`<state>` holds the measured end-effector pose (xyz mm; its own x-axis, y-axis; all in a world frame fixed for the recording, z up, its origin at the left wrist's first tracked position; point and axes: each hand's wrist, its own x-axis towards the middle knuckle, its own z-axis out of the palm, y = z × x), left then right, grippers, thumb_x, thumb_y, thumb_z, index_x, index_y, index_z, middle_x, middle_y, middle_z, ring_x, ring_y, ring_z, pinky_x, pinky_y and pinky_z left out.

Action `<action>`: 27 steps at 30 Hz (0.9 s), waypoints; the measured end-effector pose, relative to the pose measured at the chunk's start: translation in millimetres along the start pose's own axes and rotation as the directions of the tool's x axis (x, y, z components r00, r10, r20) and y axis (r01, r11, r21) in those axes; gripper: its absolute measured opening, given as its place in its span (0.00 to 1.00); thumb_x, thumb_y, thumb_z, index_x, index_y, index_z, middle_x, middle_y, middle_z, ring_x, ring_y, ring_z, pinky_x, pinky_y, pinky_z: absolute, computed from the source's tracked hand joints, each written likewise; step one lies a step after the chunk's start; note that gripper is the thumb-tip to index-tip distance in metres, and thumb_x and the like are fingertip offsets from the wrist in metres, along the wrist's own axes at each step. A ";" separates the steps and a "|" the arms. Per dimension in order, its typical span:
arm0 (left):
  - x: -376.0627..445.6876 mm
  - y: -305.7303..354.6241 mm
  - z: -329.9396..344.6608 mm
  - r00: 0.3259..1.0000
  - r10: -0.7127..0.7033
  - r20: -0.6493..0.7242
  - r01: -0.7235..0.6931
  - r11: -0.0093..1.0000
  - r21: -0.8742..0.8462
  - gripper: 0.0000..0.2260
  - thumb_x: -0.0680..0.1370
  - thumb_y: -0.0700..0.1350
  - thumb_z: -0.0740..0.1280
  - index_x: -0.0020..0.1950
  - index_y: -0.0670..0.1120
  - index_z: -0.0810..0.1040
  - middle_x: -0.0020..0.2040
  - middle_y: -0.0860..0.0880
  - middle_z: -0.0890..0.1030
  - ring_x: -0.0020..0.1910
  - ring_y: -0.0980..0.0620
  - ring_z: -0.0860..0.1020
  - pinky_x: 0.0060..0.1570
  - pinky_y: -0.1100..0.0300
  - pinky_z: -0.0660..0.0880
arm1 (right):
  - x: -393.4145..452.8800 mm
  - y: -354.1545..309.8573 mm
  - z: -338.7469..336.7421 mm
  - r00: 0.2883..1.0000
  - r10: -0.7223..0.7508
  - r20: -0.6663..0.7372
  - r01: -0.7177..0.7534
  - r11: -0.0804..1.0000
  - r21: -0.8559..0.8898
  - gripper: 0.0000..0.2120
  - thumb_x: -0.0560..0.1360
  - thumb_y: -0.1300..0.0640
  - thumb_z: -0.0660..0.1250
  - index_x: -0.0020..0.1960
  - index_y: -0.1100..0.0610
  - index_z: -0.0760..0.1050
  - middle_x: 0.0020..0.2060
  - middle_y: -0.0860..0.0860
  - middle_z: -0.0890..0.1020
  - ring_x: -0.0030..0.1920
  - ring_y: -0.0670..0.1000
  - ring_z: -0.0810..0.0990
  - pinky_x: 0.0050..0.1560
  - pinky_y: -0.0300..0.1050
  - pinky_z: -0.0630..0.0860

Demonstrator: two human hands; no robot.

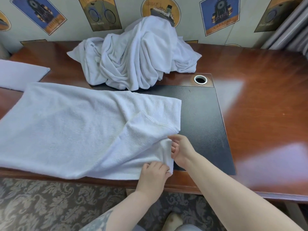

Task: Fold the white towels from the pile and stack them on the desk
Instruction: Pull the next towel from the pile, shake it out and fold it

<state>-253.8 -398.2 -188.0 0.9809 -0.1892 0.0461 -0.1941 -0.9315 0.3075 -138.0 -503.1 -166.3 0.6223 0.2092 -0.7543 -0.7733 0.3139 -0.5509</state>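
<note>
Both hands meet at the lower-right corner of a white towel [70, 124] spread across the tabletop [258, 114], lower centre of the frame. The left hand [154, 174] pinches the near hem between curled fingers; the right hand [180, 150], just beside it, grips the turned-up corner. The towel's long axis runs away to the left of the frame, so any fold would likely carry this corner leftward. The unfolded pile [138, 55] sits at upper centre, near the towel's far edge. A flat white towel piece [20, 74] lies at the left edge. A black desk mat [200, 122] lies bare to the right.
</note>
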 end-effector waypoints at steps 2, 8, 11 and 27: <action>6.7 -5.4 -6.0 0.990 0.020 0.137 -0.026 0.999 0.039 0.05 0.73 0.46 0.75 0.44 0.53 0.80 0.41 0.57 0.79 0.42 0.55 0.77 0.37 0.62 0.70 | 2.7 -3.8 -0.8 0.999 0.037 0.022 -0.038 0.998 0.054 0.03 0.74 0.58 0.66 0.46 0.57 0.73 0.27 0.47 0.71 0.23 0.46 0.65 0.27 0.37 0.65; 33.9 -22.1 -23.6 0.854 0.019 0.520 0.064 0.988 -0.140 0.10 0.83 0.46 0.55 0.42 0.50 0.65 0.39 0.54 0.67 0.42 0.48 0.68 0.40 0.55 0.60 | 25.8 -43.5 8.6 0.974 0.087 0.207 -0.127 0.973 0.191 0.18 0.77 0.45 0.65 0.54 0.60 0.78 0.39 0.50 0.76 0.39 0.50 0.76 0.50 0.42 0.72; 45.1 -29.7 -34.3 0.747 0.078 0.660 0.085 0.974 -0.212 0.11 0.84 0.49 0.53 0.42 0.48 0.66 0.40 0.49 0.70 0.42 0.46 0.69 0.41 0.51 0.64 | 39.8 -61.5 25.3 0.959 0.057 0.278 -0.161 0.916 0.368 0.27 0.76 0.40 0.64 0.63 0.60 0.78 0.58 0.57 0.82 0.59 0.58 0.80 0.66 0.52 0.72; 58.7 -26.4 -37.0 0.647 0.043 0.762 0.079 0.989 -0.122 0.07 0.80 0.41 0.57 0.42 0.48 0.66 0.38 0.50 0.70 0.40 0.47 0.69 0.39 0.52 0.65 | 101.9 -134.9 35.0 0.984 -0.007 0.177 -0.021 0.987 0.158 0.19 0.73 0.48 0.69 0.51 0.65 0.84 0.53 0.59 0.84 0.50 0.61 0.85 0.53 0.55 0.77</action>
<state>-190.5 -373.2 -158.2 0.6144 -0.3985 -0.6810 -0.1125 -0.8985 0.4243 34.1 -491.7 -156.3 0.6394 0.3679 -0.6751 -0.7574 0.4521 -0.4711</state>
